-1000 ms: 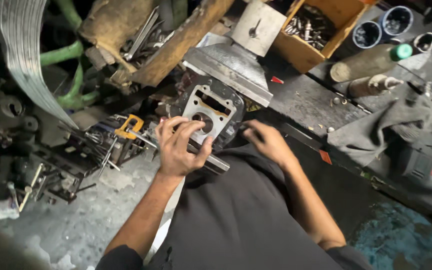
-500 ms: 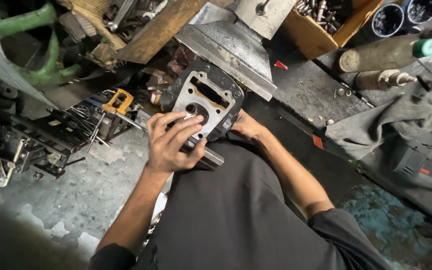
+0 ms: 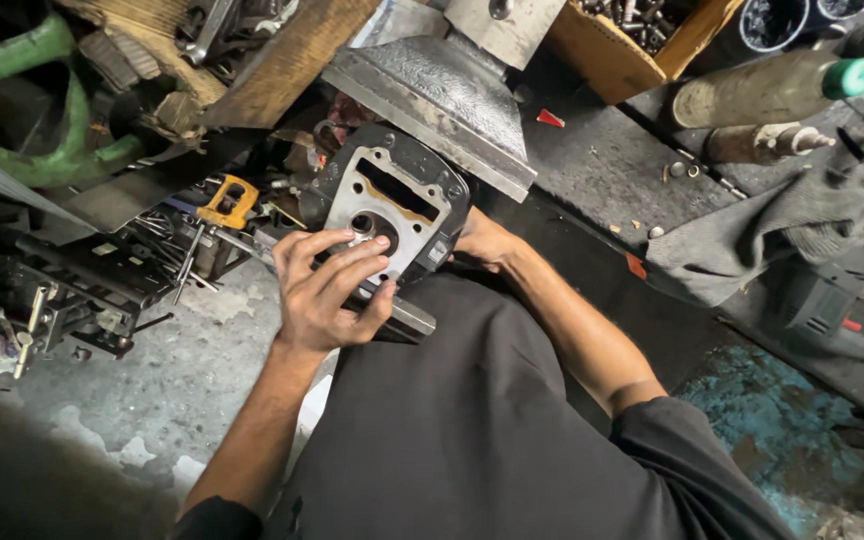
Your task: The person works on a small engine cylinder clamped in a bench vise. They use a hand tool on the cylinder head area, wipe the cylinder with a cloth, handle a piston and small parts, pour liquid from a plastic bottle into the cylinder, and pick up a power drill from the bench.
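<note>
A dark engine cylinder block [image 3: 404, 190] with a pale flat gasket face and a round bore rests on my lap, tilted toward me. My left hand [image 3: 327, 290] lies over its near edge, fingers spread across the face beside the bore. A flat metal bar [image 3: 407, 318] lies under that hand. My right hand [image 3: 482, 240] grips the block's right side from below; its fingers are hidden behind the block.
A grey metal machine base [image 3: 432, 95] stands just behind the block. A yellow clamp [image 3: 227, 200] and loose tools lie at the left, green pipes [image 3: 22, 120] farther back. An orange box of bolts [image 3: 632, 40], cylinders, a grey rag [image 3: 782, 225] and a power tool [image 3: 832, 315] sit right.
The view has drawn closer and shifted. My left hand stays on the block's face with fingers slightly re-placed; the right hand keeps its hold on the side.
</note>
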The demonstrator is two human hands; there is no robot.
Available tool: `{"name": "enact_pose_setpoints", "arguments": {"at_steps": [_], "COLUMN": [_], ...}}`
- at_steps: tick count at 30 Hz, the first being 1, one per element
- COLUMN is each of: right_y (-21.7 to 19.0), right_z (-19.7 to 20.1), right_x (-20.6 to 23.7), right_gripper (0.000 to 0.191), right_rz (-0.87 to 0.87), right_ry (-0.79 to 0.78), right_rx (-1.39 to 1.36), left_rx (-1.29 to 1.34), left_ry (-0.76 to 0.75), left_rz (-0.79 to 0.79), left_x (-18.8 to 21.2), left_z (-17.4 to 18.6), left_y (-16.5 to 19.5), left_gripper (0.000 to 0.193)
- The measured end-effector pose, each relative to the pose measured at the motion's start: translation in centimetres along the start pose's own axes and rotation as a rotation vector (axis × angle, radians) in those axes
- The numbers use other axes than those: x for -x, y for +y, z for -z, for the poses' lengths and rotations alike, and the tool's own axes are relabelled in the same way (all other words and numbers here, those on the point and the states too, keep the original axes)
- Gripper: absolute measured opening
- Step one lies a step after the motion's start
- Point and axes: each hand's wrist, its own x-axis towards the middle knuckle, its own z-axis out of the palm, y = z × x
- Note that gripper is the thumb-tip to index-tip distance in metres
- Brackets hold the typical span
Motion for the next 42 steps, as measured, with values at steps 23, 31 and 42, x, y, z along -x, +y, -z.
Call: {"name": "enact_pose_setpoints", "arguments": {"at_steps": [23,31,42], "right_y": [-0.8,-1.5,-2.0], "right_z": [0.1,-1.9,-2.7], "right_x": [-1.4,-1.5,-1.2], "right_gripper": [0.071,0.079,0.077], "right_rz": [0.010,0.121,0.034], "right_ry": [-0.098,-0.029,-0.113], "right_rx": [-0.034,-0.202,-0.421], "left_rx": [-0.016,-0.031,-0.012], "left_ry": [-0.499,-0.423,-0.434], "left_rz": [0.120,0.232,0.236], "left_x": [-5.3,-4.3,-4.9], "left_z": [6.4,6.3,6.3], "left_y": [3.0,3.6,4.1], "left_gripper": [0.071,0.051,0.053]}}
